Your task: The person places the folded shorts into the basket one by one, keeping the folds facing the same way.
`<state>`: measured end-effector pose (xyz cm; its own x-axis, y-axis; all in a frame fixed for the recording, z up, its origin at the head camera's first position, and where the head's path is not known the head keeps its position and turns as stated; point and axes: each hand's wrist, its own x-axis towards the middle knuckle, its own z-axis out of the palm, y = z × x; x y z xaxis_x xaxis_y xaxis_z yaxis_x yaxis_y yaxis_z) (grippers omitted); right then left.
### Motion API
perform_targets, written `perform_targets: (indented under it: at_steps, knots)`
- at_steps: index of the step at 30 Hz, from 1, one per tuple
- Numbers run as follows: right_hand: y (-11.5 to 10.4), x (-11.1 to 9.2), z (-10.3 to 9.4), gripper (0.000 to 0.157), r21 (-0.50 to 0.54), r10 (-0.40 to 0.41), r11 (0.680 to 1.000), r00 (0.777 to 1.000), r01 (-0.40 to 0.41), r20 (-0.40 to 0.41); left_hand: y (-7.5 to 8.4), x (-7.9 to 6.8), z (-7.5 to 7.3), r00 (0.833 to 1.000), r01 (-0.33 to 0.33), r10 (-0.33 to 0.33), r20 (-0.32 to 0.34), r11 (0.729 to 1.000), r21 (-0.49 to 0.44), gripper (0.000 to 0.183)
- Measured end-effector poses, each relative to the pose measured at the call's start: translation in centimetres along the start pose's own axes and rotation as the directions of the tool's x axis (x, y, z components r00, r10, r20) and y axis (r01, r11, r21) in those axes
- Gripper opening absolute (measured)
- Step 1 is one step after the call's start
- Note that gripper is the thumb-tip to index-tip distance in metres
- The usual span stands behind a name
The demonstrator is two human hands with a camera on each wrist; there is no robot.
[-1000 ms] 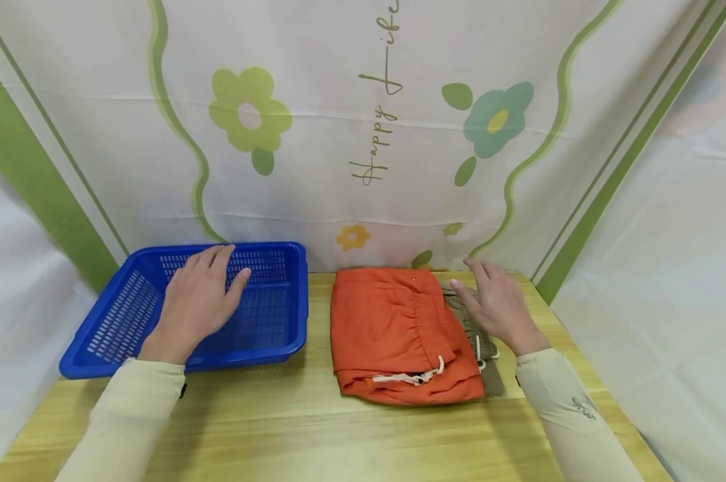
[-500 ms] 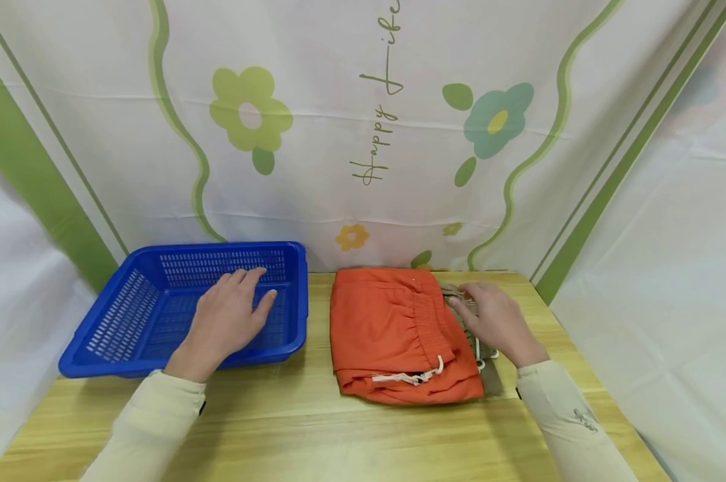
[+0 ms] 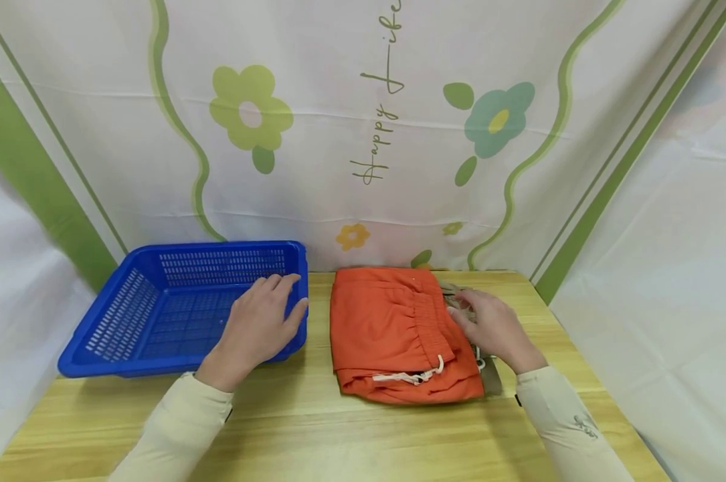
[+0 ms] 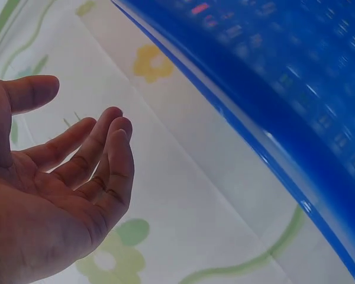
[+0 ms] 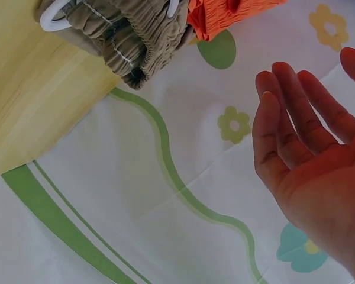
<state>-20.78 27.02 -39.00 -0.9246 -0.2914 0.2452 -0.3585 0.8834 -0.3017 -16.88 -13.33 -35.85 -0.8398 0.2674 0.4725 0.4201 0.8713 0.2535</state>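
A folded pair of orange pants [image 3: 375,325] with a gathered elastic waistband and white drawstring lies on the wooden table. Under its right side a khaki garment [image 3: 493,380] pokes out, its own gathered waistband [image 5: 148,35] and white cord showing in the right wrist view; the rest is hidden. My right hand [image 3: 494,329] hovers by that khaki edge, fingers loosely bent and holding nothing. Over the right end of a blue plastic basket [image 3: 128,367] is my left hand [image 3: 259,327]. Its fingers are relaxed, the thumb apart, and nothing is in the palm [image 4: 53,219].
The basket has slotted walls and sits at the table's back left, against a white curtain [image 3: 314,167] printed with flowers and green lines. More white cloth [image 3: 670,301] hangs along the right side. Bare wood [image 3: 350,442] runs along the front of the table.
My left hand has swept right across the basket toward the orange pants. The right hand has come slightly down and nearer to the khaki garment. Basket and clothes have stayed put.
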Motion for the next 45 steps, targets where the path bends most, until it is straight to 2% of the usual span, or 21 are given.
perform_targets:
  at_steps: [10,18,25,35,37,41,45]
  knots:
    - [0.5,0.0,1.0,0.033,0.057,0.051,0.997,0.996,-0.055,0.076,2.6,0.6,1.9,0.996,-0.081,0.081,-0.045,0.997,0.001,0.039]
    - [0.8,0.5,1.9,0.048,0.095,0.125,0.986,0.982,-0.139,0.145,4.9,0.9,3.2,0.998,-0.067,0.067,-0.005,0.995,-0.074,0.044]
    - [1.1,1.3,2.8,0.066,0.158,0.211,0.955,0.951,-0.25,0.226,6.6,0.7,4.8,0.996,-0.057,0.066,0.06,0.988,-0.141,0.05]
    - [1.3,2.2,3.9,0.095,0.156,0.286,0.922,0.897,-0.353,0.338,7.7,0.2,7.8,0.994,-0.073,0.085,0.073,0.987,-0.145,0.052]
    - [1.2,2.4,3.9,0.092,0.144,0.296,0.92,0.887,-0.365,0.355,7.8,0.1,8.3,0.994,-0.063,0.076,0.083,0.986,-0.152,0.053]
    - [0.9,2.8,4.1,0.068,0.123,0.312,0.918,0.877,-0.378,0.366,7.6,0.1,9.4,0.993,-0.012,0.032,0.11,0.984,-0.179,0.056]
    - [0.7,3.1,4.3,0.058,0.117,0.31,0.919,0.874,-0.377,0.375,7.1,0.1,10.5,0.983,0.109,-0.074,0.168,0.972,-0.207,0.061]
